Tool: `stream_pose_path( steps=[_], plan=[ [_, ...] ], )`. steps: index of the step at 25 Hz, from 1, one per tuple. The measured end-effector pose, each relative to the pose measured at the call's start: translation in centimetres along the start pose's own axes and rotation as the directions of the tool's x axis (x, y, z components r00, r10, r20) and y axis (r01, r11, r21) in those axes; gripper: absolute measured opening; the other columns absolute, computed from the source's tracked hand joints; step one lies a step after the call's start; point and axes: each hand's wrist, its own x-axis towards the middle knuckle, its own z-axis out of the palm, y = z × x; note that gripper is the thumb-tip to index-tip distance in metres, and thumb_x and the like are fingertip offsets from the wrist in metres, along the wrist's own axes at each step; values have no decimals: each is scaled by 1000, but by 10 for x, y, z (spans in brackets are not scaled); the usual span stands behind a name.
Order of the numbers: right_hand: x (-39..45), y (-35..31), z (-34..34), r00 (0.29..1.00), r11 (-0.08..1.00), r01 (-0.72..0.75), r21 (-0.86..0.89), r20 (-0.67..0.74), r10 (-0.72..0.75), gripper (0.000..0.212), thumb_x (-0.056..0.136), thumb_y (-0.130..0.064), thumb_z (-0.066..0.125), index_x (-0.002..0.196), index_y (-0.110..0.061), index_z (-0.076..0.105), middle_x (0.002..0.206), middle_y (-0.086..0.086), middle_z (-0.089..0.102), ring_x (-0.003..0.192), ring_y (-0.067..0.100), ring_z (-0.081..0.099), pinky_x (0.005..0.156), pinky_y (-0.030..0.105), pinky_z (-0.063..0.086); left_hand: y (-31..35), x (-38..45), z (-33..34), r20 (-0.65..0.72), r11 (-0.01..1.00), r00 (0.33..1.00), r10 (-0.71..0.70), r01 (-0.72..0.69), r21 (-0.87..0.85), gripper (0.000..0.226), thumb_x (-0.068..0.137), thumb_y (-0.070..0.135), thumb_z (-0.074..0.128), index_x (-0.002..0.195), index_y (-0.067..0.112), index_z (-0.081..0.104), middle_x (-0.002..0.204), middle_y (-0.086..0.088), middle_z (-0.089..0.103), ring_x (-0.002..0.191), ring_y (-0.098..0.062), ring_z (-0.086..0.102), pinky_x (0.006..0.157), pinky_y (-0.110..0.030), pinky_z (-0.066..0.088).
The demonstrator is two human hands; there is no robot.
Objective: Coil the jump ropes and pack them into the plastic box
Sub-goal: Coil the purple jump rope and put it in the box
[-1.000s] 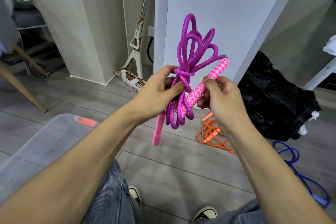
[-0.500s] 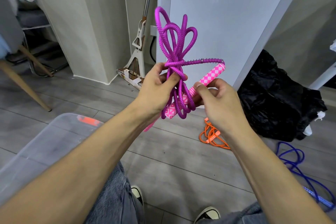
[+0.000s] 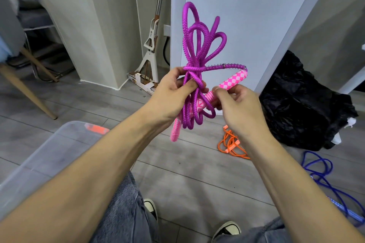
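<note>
A purple jump rope [image 3: 199, 45] is bundled into loops and held up in front of me. My left hand [image 3: 173, 92] grips the bundle at its wrapped middle. My right hand [image 3: 235, 100] pinches one pink checkered handle [image 3: 232, 82], which pokes through the lower loops. The other pink handle [image 3: 175, 131] hangs below my left hand. The clear plastic box [image 3: 49, 156] sits at the lower left on the floor. An orange jump rope [image 3: 231, 144] and a blue jump rope [image 3: 324, 179] lie loose on the floor to the right.
A black plastic bag [image 3: 304, 104] lies at the right beside a white panel [image 3: 246, 16]. A mop [image 3: 152, 45] leans in the corner. A wooden chair leg [image 3: 29, 92] stands at the left. My knees and shoes are at the bottom.
The pink handle in my right hand has pushed further through the lower loops. The second handle now hangs out below my left hand. The bundle stayed at about the same height.
</note>
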Motion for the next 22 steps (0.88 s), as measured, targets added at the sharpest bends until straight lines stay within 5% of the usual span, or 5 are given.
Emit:
stream_pose_path(
  steps=[7, 10, 12, 18, 22],
  plan=[
    [-4, -4, 2, 950, 995, -90, -41, 296, 98, 18, 94, -21, 54, 82, -18, 68, 78, -8, 69, 75, 4, 62, 70, 20, 50, 0, 6, -3, -103, 995, 994, -49, 40, -93, 27, 98, -2, 51, 125, -1, 46, 85, -10, 70, 93, -32, 72, 83, -50, 59],
    [-8, -1, 4, 847, 907, -382, 176, 461, 267, 20, 95, -20, 46, 98, -14, 65, 88, 5, 65, 87, 21, 67, 92, 50, 58, -3, 7, -3, -143, 987, 987, -69, 47, -152, 24, 98, -2, 51, 122, -3, 49, 82, -11, 71, 86, -30, 73, 79, -48, 60],
    [-13, 0, 11, 815, 804, -477, 353, 521, 254, 19, 93, -17, 53, 107, -8, 62, 86, 8, 63, 86, 27, 68, 87, 59, 57, -4, 8, -1, -165, 979, 983, -76, 42, -199, 18, 98, -3, 50, 116, -2, 53, 80, -12, 71, 81, -26, 73, 74, -44, 62],
    [-20, 17, 41, 965, 953, -169, 251, 238, 109, 49, 85, 5, 71, 124, -13, 46, 110, 17, 70, 87, 35, 74, 74, 44, 62, -8, 11, 2, -245, 963, 961, -125, 58, -264, 20, 96, -8, 48, 114, -2, 54, 81, -21, 66, 71, -22, 72, 66, -46, 61],
    [-19, 21, 30, 918, 986, -141, 88, 385, 97, 55, 95, 3, 60, 138, -21, 35, 101, 16, 72, 65, 21, 70, 68, 38, 61, 0, 20, -13, -358, 962, 929, -99, -3, -275, 17, 95, -10, 48, 107, 1, 53, 87, -21, 66, 77, -27, 70, 83, -49, 57]
  ],
)
